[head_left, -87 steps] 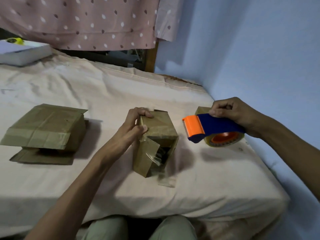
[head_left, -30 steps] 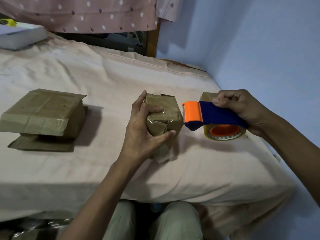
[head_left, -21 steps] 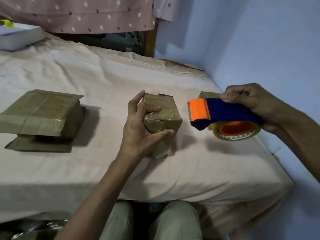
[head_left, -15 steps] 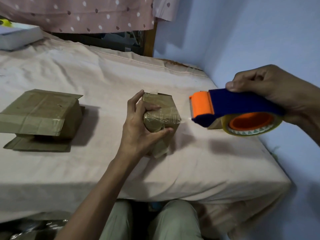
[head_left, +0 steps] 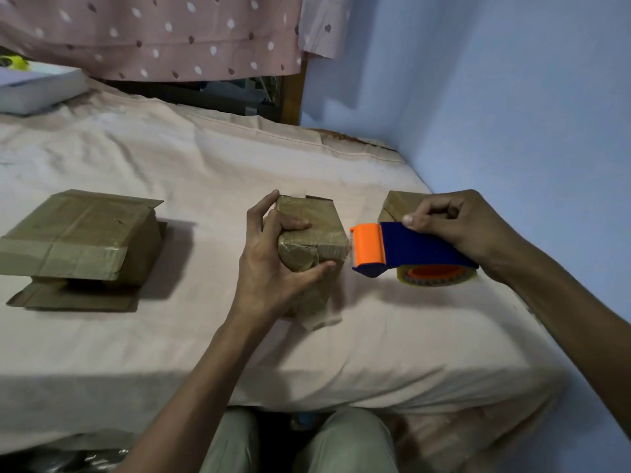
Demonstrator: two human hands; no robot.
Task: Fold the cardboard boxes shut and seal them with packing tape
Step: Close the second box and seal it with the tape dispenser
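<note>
At centre frame the left hand [head_left: 273, 268] grips the small box [head_left: 316, 240], fingers curled over its taped seam. The tape dispenser [head_left: 409, 250], gripped by the right hand [head_left: 457, 227], has swung back beside the box, probably for another strip. The larger box [head_left: 78, 237] waits at left on the bed [head_left: 205, 158].

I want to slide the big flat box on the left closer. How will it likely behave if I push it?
The flat box would probably slide without tipping: it lies low and wide. Its loose bottom flap may drag or fold on the soft bedsheet. The worn cardboard looks fairly floppy, so its side might buckle.
</note>
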